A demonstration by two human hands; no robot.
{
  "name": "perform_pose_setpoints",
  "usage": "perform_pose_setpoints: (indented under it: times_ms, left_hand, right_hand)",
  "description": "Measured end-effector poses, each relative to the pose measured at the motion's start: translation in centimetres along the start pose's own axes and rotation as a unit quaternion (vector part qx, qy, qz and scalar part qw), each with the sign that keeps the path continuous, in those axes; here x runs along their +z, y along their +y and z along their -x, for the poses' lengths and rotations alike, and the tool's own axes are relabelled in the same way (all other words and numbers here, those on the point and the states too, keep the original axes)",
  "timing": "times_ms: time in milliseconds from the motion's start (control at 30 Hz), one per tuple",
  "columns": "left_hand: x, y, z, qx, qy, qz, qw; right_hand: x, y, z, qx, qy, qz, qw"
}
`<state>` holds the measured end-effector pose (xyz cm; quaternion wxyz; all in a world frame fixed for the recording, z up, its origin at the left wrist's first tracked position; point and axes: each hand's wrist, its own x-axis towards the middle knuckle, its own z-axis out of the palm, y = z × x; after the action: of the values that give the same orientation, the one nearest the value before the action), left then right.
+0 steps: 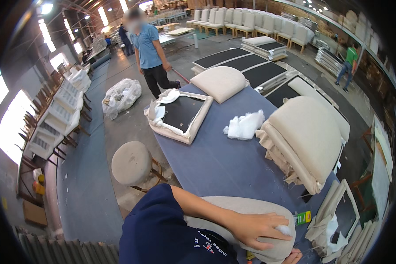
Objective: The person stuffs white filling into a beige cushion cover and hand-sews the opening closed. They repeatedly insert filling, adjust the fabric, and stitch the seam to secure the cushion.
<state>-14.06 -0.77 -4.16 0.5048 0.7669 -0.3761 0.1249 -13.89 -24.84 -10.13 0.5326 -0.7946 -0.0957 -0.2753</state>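
Observation:
A beige upholstered cushion lies at the table's near edge, close to my body. My left hand reaches across it and rests on its right part, the fingers curled around a small tuft of white stuffing. At the cushion's lower right edge, the fingers of my right hand grip its side; the rest of that hand is out of the picture. A green and yellow packet is just right of the cushion. Something yellow, partly hidden, shows beneath the cushion's near side.
On the blue-grey table are white wadding, an upturned padded seat, a rounded cushion and stacked cushions. A round stool stands left. Loose covers lie right. A person in blue is beyond the table.

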Motion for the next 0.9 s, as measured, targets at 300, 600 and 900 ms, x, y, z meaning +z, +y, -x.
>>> perform_pose_setpoints:
  times_ms: [300,600,900]
  left_hand:
    - [1.2,-2.3,0.5,-0.060,0.038,0.147,0.986]
    - [0.7,-4.9,-0.1,-0.205,0.100,0.303,0.925]
    - [0.2,-6.9,1.3,-0.189,0.148,0.235,0.942]
  right_hand:
    - [-1.7,-2.3,-7.7,0.013,-0.105,0.007,0.994]
    - [8.6,0.6,-12.9,0.074,-0.431,-0.219,0.872]
    - [11.3,-1.5,-13.3,0.129,-0.576,-0.223,0.776]
